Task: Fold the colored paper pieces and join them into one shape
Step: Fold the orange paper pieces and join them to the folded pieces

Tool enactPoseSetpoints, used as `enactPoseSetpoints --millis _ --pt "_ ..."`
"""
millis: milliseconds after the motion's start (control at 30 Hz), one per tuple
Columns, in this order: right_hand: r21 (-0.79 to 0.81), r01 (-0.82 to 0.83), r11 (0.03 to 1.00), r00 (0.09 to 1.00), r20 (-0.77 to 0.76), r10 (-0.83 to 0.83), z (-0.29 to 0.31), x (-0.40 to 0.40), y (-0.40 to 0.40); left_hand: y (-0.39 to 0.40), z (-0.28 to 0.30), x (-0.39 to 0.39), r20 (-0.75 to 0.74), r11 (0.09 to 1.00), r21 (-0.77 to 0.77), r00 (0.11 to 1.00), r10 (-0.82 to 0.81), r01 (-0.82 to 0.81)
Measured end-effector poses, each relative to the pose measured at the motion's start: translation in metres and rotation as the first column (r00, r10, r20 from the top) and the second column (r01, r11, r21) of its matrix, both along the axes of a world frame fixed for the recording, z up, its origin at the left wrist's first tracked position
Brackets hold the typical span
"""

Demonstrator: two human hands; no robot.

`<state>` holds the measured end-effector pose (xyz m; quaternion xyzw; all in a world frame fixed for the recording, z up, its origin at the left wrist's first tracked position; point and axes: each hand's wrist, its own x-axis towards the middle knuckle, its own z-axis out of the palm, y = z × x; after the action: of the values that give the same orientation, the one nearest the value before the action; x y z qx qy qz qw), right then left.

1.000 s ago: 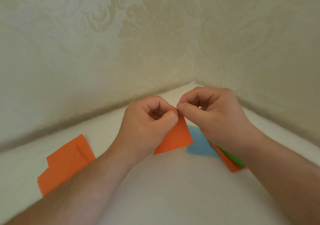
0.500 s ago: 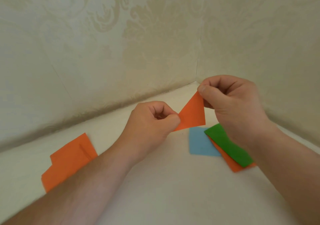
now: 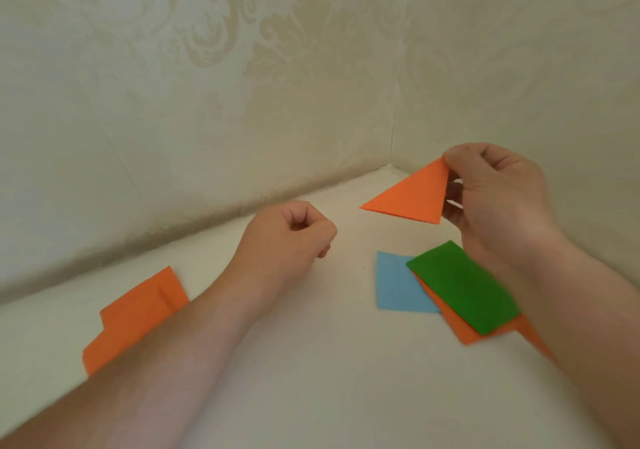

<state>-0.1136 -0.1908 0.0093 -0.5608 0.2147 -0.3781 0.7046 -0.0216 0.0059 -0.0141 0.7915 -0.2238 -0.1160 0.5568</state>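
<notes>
Right hand (image 3: 495, 199) pinches orange triangle (image 3: 412, 195); left hand (image 3: 291, 237) clenched, empty; forearm hides part of orange sheets (image 3: 135, 313) on white tabletop (image 3: 329, 362), wallpapered corner (image 3: 394, 102).

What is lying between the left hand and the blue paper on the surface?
Nothing: in the head view, only bare white surface separates the left hand from the blue paper.

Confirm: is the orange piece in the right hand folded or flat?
Folded: the orange piece is a triangle, pinched by the right hand.
</notes>
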Motion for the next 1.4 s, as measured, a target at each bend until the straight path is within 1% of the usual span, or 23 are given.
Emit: enactPoseSetpoints --millis 67,100,133,200,233,300,333,400,467,500,533,567,633,667,700,767,800,867,1000,1067,1133,1233,1400 --pt "-0.032 -0.010 0.999 0.998 -0.061 0.008 -0.005 0.001 0.000 -0.001 -0.002 0.001 0.090 0.993 -0.112 0.995 0.034 -0.024" --pt "-0.043 -0.022 0.999 0.996 -0.092 0.018 -0.008 0.002 0.002 -0.001 -0.003 0.001 0.180 0.989 -0.145 0.983 0.031 -0.004" --pt "-0.046 -0.039 0.998 0.993 -0.117 0.033 -0.010 0.003 0.005 0.001 -0.004 0.000 0.308 0.990 -0.141 0.951 0.012 0.033" --pt "-0.030 -0.082 0.996 0.985 -0.156 0.076 -0.011 0.004 0.010 0.005 -0.005 -0.004 0.577 0.994 -0.039 0.815 -0.060 0.101" --pt "-0.014 -0.103 0.995 0.980 -0.173 0.099 -0.012 0.005 0.012 0.005 -0.006 -0.006 0.666 0.992 0.028 0.738 -0.108 0.119" --pt "0.032 -0.157 0.987 0.968 -0.191 0.161 -0.015 0.005 0.016 0.003 -0.008 -0.010 0.759 0.980 0.148 0.621 -0.197 0.130" --pt "0.063 -0.198 0.978 0.959 -0.194 0.206 -0.016 0.005 0.019 0.000 -0.009 -0.010 0.790 0.977 0.179 0.575 -0.215 0.120" --pt "0.125 -0.285 0.950 0.932 -0.194 0.305 -0.018 0.006 0.025 -0.003 -0.011 -0.010 0.844 0.985 0.150 0.508 -0.175 0.089" --pt "0.182 -0.337 0.924 0.909 -0.193 0.370 -0.017 0.006 0.029 -0.003 -0.008 -0.009 0.873 0.997 0.043 0.482 -0.072 0.070" --pt "0.201 -0.351 0.914 0.902 -0.190 0.388 -0.016 0.005 0.029 -0.002 -0.006 -0.009 0.864 0.998 0.001 0.502 -0.032 0.062" --pt "0.212 -0.367 0.906 0.895 -0.185 0.406 -0.015 0.005 0.029 0.000 -0.003 -0.010 0.833 0.998 -0.035 0.553 0.004 0.045" --pt "0.213 -0.391 0.895 0.885 -0.179 0.429 -0.014 0.003 0.029 0.001 -0.001 -0.012 0.776 0.997 -0.068 0.629 0.042 0.018" --pt "0.189 -0.440 0.878 0.867 -0.164 0.470 -0.013 0.002 0.031 0.002 0.001 -0.011 0.590 0.989 -0.146 0.801 0.101 -0.018" --pt "0.162 -0.452 0.877 0.866 -0.155 0.475 -0.013 0.001 0.033 0.001 0.001 -0.010 0.482 0.979 -0.202 0.869 0.113 -0.015" --pt "0.129 -0.457 0.880 0.869 -0.145 0.473 -0.014 0.002 0.034 -0.001 0.001 -0.008 0.380 0.965 -0.263 0.919 0.110 -0.006" --pt "0.079 -0.462 0.883 0.874 -0.126 0.468 -0.017 0.002 0.038 -0.002 0.003 -0.009 0.212 0.931 -0.363 0.976 0.056 0.025" --pt "0.059 -0.464 0.884 0.875 -0.124 0.468 -0.018 0.003 0.039 -0.004 0.004 -0.010 0.155 0.920 -0.389 0.988 0.009 0.052" --pt "0.025 -0.479 0.878 0.870 -0.123 0.478 -0.017 0.003 0.042 -0.005 0.003 -0.014 0.087 0.916 -0.385 0.992 -0.086 0.114" --pt "0.031 -0.479 0.877 0.871 -0.113 0.479 -0.013 0.000 0.043 -0.007 -0.001 -0.018 0.032 0.940 -0.258 0.975 -0.221 0.221" --pt "-0.067 -0.482 0.874 0.869 -0.169 0.466 -0.014 -0.001 0.043 -0.007 -0.003 -0.020 0.055 0.950 -0.204 0.972 -0.229 0.236" --pt "-0.161 -0.478 0.864 0.870 -0.224 0.440 -0.016 0.000 0.045 -0.007 -0.003 -0.019 0.062 0.947 -0.223 0.973 -0.221 0.230" --pt "-0.249 -0.426 0.870 0.895 -0.253 0.366 -0.017 0.000 0.047 -0.006 -0.001 -0.017 0.031 0.948 -0.246 0.979 -0.202 0.203" --pt "-0.315 -0.442 0.840 0.884 -0.311 0.349 -0.015 -0.003 0.045 -0.003 -0.001 -0.016 -0.002 0.953 -0.206 0.973 -0.229 0.224"
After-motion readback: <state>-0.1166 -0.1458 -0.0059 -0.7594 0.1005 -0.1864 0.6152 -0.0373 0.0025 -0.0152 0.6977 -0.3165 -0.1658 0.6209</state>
